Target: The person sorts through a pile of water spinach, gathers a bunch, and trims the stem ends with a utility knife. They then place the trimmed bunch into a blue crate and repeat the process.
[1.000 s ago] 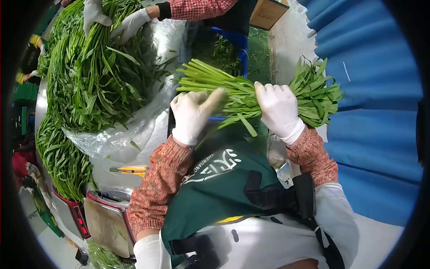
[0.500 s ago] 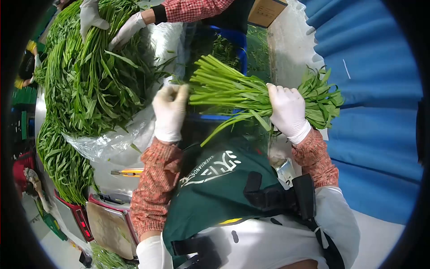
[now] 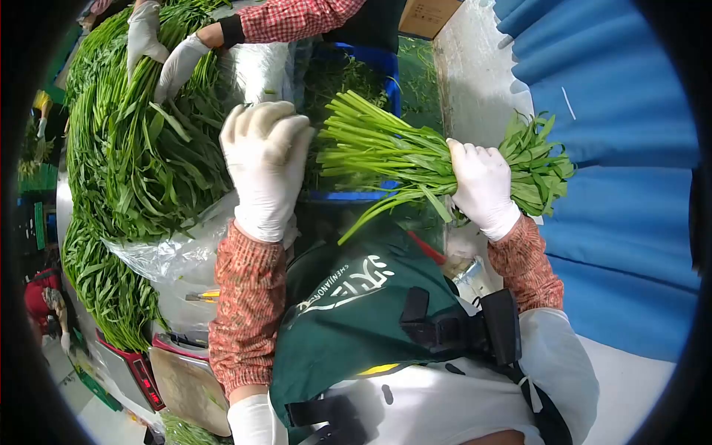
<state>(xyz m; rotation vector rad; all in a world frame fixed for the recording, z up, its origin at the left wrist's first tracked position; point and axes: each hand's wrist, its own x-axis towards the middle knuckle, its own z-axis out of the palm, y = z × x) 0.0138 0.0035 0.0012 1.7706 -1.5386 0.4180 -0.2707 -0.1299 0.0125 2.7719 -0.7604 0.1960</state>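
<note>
My right hand (image 3: pixel 483 187) clenches the leafy green bunch (image 3: pixel 397 152), stems over the blue crate (image 3: pixel 394 85). My left hand (image 3: pixel 265 163) curls near the stem ends; whether it pinches anything, I can't tell. Beyond, a co-worker's hands (image 3: pixel 180 68) touch heaped greens (image 3: pixel 141 159).

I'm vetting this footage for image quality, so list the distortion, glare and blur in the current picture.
In the head view, black vignetting rounds off the corners; in the head view, lens distortion seems to bow the table; in the head view, glare streaks the clear plastic; in the head view, the left hand looks slightly softer than the right hand.
</note>
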